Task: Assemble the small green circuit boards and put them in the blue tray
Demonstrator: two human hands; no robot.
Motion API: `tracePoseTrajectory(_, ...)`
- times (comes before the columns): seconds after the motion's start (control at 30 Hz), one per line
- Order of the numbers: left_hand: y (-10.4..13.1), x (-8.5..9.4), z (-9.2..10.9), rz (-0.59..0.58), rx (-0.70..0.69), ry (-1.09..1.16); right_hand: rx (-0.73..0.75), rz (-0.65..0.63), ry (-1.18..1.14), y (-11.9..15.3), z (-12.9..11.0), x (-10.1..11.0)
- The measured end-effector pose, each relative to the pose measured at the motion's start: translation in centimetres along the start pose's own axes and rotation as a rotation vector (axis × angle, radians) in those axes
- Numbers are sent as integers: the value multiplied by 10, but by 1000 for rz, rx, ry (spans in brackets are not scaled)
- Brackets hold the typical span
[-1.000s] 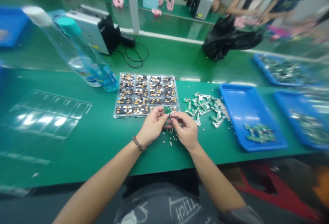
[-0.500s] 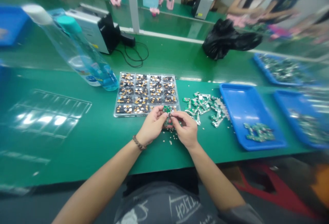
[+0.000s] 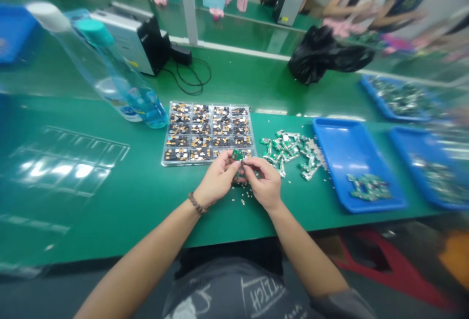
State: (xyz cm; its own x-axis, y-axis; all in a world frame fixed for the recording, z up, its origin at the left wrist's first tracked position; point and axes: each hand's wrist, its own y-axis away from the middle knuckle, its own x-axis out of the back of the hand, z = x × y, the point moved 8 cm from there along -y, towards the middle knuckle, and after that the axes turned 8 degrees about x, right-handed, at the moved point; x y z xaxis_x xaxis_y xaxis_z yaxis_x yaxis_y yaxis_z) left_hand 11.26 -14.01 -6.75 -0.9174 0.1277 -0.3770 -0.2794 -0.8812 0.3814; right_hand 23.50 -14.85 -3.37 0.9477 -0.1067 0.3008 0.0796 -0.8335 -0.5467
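My left hand (image 3: 220,176) grips a small green circuit board (image 3: 238,155) just in front of a clear compartment tray (image 3: 164,161) full of small black, white and orange parts. Pinched fingers of my right hand (image 3: 263,180) meet the board's right side; whatever is between them is too small to make out. Tiny light bits (image 3: 243,202) lie on the green table under the hands. Right of the tray is a loose pile of green and silver boards (image 3: 289,148).
A blue tray (image 3: 344,153) with some boards stands at the right, with more blue trays beyond. Two bottles (image 3: 120,84) and a grey and black device (image 3: 135,40) are at the left. A black bag (image 3: 311,60) lies behind. Across the bench, people's arms show.
Both hands keep nearly the same place and hold on the board. Across the bench, a person's hand has risen slightly. The whole view has shifted very little.
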Motion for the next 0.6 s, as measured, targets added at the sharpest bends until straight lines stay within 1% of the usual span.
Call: tracePoseTrajectory(0.6,2,0,3,29,17,-14,-20,-16,-22,2,2,-1)
